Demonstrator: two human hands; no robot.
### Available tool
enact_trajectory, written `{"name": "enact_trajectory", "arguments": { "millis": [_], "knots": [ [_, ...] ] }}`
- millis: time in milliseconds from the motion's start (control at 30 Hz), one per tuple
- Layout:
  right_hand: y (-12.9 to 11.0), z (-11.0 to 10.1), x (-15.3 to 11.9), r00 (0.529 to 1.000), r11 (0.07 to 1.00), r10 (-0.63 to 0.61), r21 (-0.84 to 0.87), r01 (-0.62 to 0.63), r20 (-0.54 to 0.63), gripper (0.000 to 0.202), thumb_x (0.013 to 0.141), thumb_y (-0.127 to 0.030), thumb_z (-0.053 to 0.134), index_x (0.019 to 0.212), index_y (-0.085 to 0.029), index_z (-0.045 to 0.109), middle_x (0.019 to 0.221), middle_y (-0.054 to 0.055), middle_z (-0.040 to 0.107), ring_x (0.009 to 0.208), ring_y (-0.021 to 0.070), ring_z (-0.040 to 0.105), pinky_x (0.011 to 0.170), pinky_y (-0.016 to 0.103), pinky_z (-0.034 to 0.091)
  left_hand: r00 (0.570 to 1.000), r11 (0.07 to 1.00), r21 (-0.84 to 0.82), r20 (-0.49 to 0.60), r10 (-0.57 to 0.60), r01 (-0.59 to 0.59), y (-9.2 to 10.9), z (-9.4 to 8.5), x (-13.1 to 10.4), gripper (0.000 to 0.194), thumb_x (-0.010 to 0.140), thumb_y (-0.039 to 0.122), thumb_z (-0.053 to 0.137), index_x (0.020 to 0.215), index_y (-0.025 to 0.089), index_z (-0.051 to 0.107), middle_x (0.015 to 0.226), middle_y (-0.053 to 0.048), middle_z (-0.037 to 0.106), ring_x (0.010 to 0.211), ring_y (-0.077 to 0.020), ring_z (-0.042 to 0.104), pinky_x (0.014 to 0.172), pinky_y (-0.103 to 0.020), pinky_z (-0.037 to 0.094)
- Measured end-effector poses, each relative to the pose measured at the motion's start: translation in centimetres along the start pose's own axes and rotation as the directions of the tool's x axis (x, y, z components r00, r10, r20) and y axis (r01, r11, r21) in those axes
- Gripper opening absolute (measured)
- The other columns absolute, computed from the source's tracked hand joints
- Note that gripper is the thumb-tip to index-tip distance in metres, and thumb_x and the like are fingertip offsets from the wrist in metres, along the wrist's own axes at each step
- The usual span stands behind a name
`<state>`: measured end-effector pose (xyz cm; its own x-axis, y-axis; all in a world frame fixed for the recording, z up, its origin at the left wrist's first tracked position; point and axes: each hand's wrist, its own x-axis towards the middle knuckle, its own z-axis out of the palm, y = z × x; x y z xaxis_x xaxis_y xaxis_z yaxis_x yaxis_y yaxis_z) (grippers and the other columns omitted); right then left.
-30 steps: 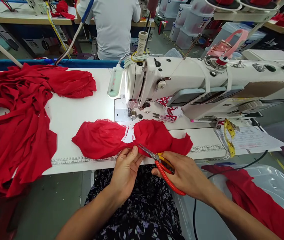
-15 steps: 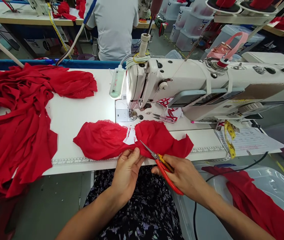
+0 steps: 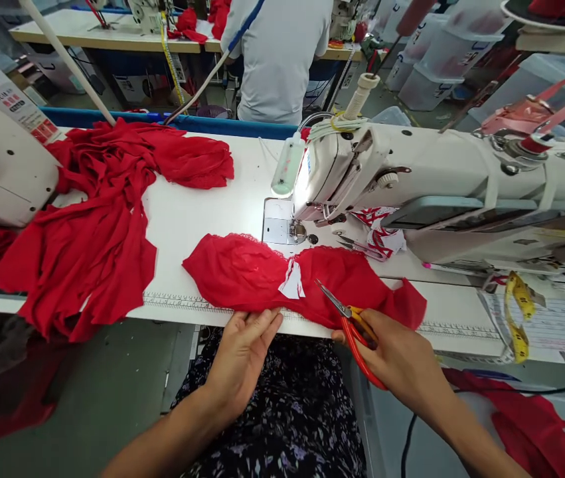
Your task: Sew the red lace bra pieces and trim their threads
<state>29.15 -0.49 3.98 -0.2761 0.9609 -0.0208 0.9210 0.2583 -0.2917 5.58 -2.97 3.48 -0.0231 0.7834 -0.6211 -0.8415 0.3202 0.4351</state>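
Honestly, the scissors (image 3: 346,313) are what I'd watch. Right hand (image 3: 399,352) has its fingers wrapped around the handles, and the blades point over the red lace-edged bra piece (image 3: 235,272), which lies on the table (image 3: 190,216) on the wearer's side of the sewing machine (image 3: 436,159). Can't tell if the tips touch the cloth or sit just above it. If they do touch, a careless squeeze could nick a fold, probably because the fabric is thin and bunched up right there. The white center insert (image 3: 291,281), just in front of the sewing machine's needle area, is close enough to get clipped too.

Left hand (image 3: 242,362) has its thumb and fingers bunched at the piece's near edge; can't tell if they're really pinching it or just touching. If that hold's loose, the cloth could skid when the blades close and the cut would wander. Also, the piece sits along the table edge facing away from the sewing machine, so one sloppy tug and it could slide into the lap.
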Motion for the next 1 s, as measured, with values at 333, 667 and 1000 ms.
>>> {"name": "enact_trajectory", "arguments": {
  "millis": [333,667,1000],
  "knots": [
    [-1.7,-0.3,-0.5,0.992,0.992,-0.120,0.056,0.117,0.040,0.036,0.092,-0.057,0.053,0.081,-0.023,0.054,0.069,0.002,0.065,0.059,0.0172,0.062,0.052,0.026,0.039,0.988,0.993,0.052,0.117,0.097,-0.104,-0.8,1.9,1.1,0.022,0.072,0.021,0.085,0.081,0.014,0.065,0.094,-0.005,0.074,0.101,-0.0217,0.069,0.105,-0.044,0.051],
    [-2.1,-3.3,5.1,0.838,0.833,-0.545,-0.129,0.538,-0.020,0.027,0.092,-0.048,0.056,0.086,-0.022,0.054,0.083,0.006,0.068,0.072,0.0188,0.061,0.059,0.029,0.037,0.936,0.925,0.146,0.073,0.345,-0.352,1.1,-0.8,0.8,0.040,0.071,0.023,0.085,0.108,0.016,0.070,0.109,-0.007,0.075,0.104,-0.0200,0.068,0.100,-0.036,0.050],
    [-4.9,-4.7,10.5,0.711,0.676,-0.681,-0.220,0.703,0.176,0.031,0.094,-0.046,0.048,0.077,-0.020,0.053,0.071,0.005,0.058,0.064,0.0158,0.049,0.055,0.031,0.022,0.931,0.919,0.151,0.053,0.361,-0.365,2.5,-2.1,0.9,0.037,0.069,0.024,0.086,0.102,0.017,0.071,0.105,-0.007,0.075,0.101,-0.0183,0.069,0.096,-0.030,0.051]
  ]
}}
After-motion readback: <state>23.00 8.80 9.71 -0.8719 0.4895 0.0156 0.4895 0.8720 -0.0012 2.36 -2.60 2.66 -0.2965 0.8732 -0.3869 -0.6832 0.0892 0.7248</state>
